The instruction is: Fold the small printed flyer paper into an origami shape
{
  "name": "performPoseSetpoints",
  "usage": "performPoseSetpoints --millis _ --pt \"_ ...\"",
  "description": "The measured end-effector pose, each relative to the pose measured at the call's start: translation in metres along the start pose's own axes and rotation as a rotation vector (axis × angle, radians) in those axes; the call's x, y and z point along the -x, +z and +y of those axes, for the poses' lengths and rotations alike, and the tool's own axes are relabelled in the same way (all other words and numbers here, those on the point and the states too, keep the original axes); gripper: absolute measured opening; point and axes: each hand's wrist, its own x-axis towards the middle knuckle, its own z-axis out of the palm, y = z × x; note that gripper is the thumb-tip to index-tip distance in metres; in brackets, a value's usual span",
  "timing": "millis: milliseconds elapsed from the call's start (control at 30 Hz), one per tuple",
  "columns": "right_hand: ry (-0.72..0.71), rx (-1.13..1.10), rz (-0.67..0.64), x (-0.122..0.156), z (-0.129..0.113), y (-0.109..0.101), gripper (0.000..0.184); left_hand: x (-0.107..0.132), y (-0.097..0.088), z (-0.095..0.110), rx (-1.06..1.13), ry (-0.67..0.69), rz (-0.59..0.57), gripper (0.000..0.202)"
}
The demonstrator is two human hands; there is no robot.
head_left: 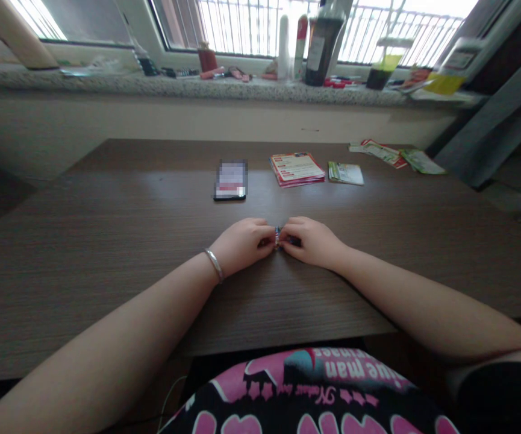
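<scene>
Over the middle of the brown table [161,223], my left hand [246,241] and my right hand [309,241] meet with their fingertips almost touching. Both pinch a small packet-like thing [277,239] with blue, white and dark patches. Fingers cover most of it, so its kind is unclear. A silver bangle [214,265] circles my left wrist. Beyond my left hand lies a phone [230,179], its screen blurred out. A stack of red-edged printed cards [297,169] sits past my right hand.
Right of the stack lies a smaller pile of green and white cards [346,173]. More loose cards [384,153] are spread near the far right corner. Bottles, including a dark one [323,48], and small items line the granite windowsill [120,86].
</scene>
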Motion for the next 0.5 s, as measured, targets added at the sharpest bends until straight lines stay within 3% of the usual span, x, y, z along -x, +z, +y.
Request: performPoseSetpoints --millis 200,500 --pt "0.088 -0.005 0.007 -0.0012 0.0031 -0.0028 0.021 -0.0004 0.0039 -0.0055 0.170 -0.067 0.001 0.020" --pt "0.130 -0.001 -0.023 -0.0052 0.0066 -0.0017 0.030 -0.0026 0.0036 0.0021 0.115 -0.136 0.042 0.027"
